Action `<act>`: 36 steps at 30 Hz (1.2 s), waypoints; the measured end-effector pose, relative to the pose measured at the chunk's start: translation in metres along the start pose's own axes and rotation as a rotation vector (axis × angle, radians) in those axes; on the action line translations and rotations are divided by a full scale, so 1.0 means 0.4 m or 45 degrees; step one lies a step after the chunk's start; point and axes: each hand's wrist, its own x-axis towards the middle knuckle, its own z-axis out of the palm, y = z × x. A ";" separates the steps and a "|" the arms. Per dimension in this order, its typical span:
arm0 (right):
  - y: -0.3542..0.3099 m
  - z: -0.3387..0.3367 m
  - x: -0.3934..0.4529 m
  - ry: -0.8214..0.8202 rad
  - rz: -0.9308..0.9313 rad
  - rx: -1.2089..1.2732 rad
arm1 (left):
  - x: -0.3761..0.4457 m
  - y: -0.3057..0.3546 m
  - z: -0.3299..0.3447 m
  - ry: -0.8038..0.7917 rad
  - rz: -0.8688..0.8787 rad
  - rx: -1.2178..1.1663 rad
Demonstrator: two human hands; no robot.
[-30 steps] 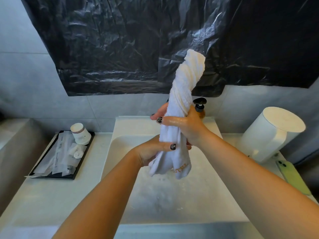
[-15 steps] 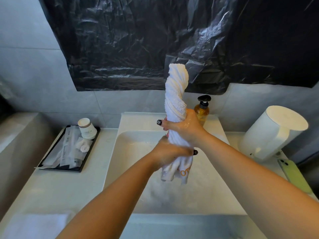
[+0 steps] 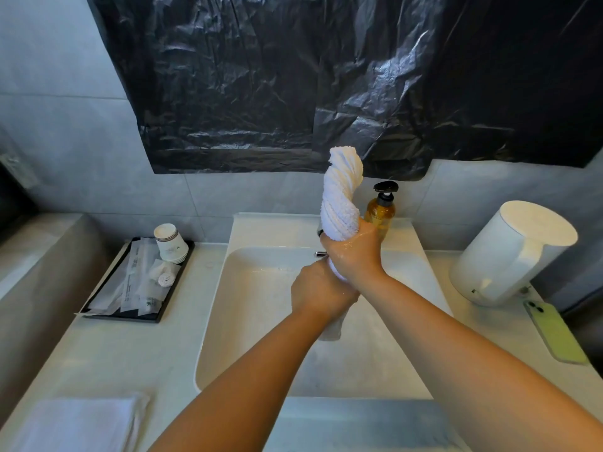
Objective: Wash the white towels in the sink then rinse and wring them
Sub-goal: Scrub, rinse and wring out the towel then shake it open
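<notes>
twisted towel [image 3: 341, 197] upright over sink [image 3: 248, 321] | right hand [image 3: 354, 252] grips middle | left hand [image 3: 318, 293] grips below

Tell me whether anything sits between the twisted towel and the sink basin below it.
Nothing visible does. The twisted towel, gripped by the right hand and left hand, hangs directly over the open sink basin.

Single head-worn wide view, looking forward and down, close over sink [image 3: 248, 321], facing wall
</notes>
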 end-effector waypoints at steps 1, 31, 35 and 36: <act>-0.004 -0.002 0.000 -0.016 0.004 -0.003 | -0.001 -0.002 0.005 0.037 0.014 -0.075; -0.038 -0.188 0.069 1.158 -0.970 -0.633 | 0.076 0.123 -0.233 -1.543 0.352 -1.265; -0.093 -0.273 0.136 1.031 -1.320 -0.952 | 0.099 0.116 -0.234 -1.641 0.347 -1.263; -0.091 -0.294 0.148 0.860 -1.503 -0.956 | 0.104 0.109 -0.233 -1.658 0.340 -1.243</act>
